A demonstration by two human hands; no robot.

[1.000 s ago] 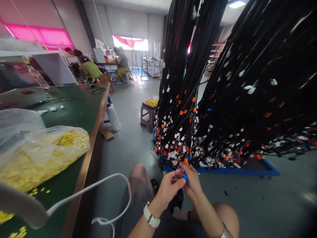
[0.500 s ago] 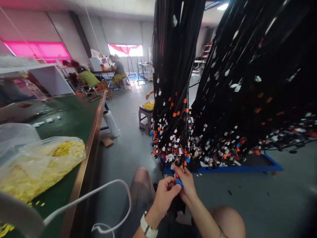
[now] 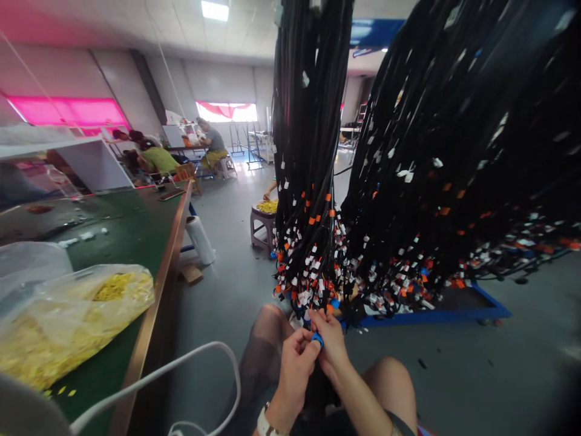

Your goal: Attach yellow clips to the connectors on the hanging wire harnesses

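Observation:
Both my hands meet over my lap, just below a hanging mass of black cable harnesses point(image 3: 313, 181) with white, orange and blue connector ends. My right hand point(image 3: 331, 345) is closed, pinching a small blue connector point(image 3: 318, 341) at a cable's end. My left hand point(image 3: 295, 363), with a white watch at its wrist, is curled and its fingertips press on the same blue connector. The nearest connector ends point(image 3: 308, 290) dangle directly above my fingers.
A green-topped workbench point(image 3: 136, 236) runs along the left, with a clear bag of yellow parts point(image 3: 68, 315) and a white cable point(image 3: 181, 363) hanging off its edge. A stool holding yellow parts point(image 3: 265, 215) stands beyond. Other people sit at tables far back. A blue rack base point(image 3: 454, 309) lies right.
The view has tilted up and moved closer to the hanging cables. My hands stayed joined on the blue connector, shifting slightly left and lower in view.

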